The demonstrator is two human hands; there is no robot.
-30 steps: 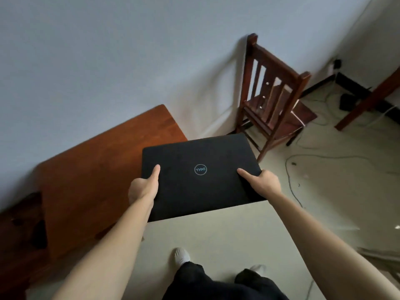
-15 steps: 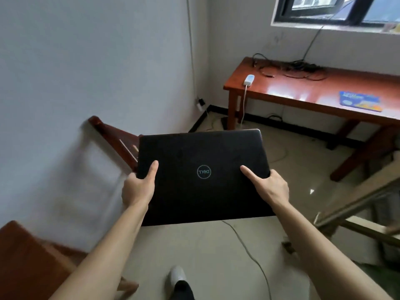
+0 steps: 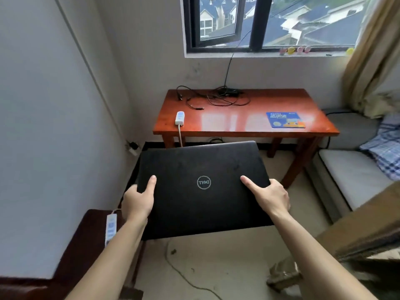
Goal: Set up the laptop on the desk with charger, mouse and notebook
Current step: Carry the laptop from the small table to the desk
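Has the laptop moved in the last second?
Yes. The laptop has swung away from the wooden chair and now faces the desk under the window.

A big window point(image 3: 275, 22) with a dark frame sits at the top of the frame, and roofs of houses show through it. A tan curtain point(image 3: 372, 61) hangs at the upper right. The walls point(image 3: 43, 105) are plain and pale. At the right edge lies a gray cushion seat point(image 3: 350, 169) with a blue checked cloth point(image 3: 385, 148) on it. The floor point(image 3: 216, 267) at the bottom is pale and a bit dirty.
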